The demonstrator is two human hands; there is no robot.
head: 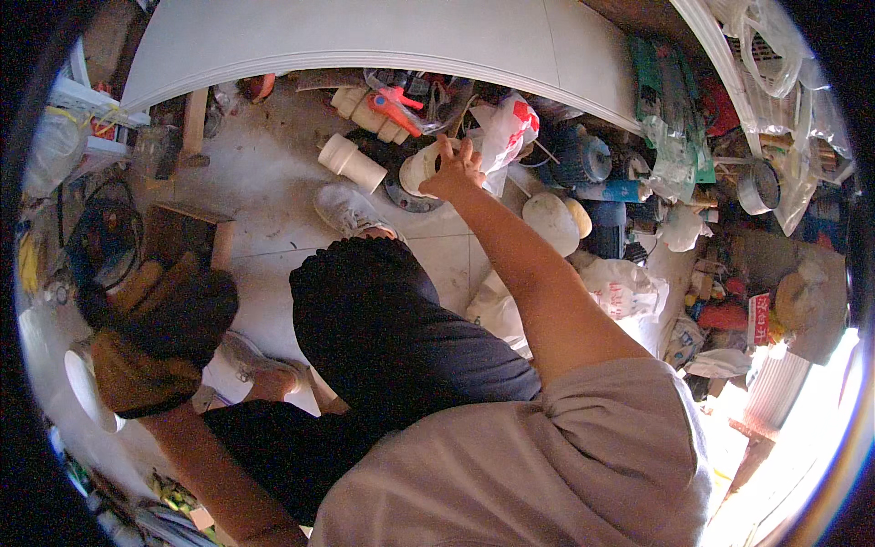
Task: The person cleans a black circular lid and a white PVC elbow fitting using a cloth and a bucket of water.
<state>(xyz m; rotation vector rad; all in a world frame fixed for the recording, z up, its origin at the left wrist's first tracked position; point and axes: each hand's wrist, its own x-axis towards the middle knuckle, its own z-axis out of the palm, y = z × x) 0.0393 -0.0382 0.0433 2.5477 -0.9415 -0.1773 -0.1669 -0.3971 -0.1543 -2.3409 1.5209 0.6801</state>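
My bare right hand (456, 169) reaches forward to a white plastic pipe fitting (415, 175) on the floor. The thumb and fingers spread around its near end. Just left of it lies another white pipe fitting (352, 163). A dark round flange (405, 195) shows beneath and beside the two. Behind them sits a beige plastic valve (369, 113) with a red handle (396, 109). A white plastic bag with red print (511, 130) touches the fingers' far side. My left hand (160, 335), in a tan and black work glove, is at the left; its grip is too dark to make out.
A white panel edge (383, 58) overhangs the far clutter. Electric motors (581, 156) and bags (625, 287) crowd the right side. At the left are a wooden box (191, 222), a black coil (102, 232) and a white bucket (89, 390). My shoe (352, 210) stands close to the fittings.
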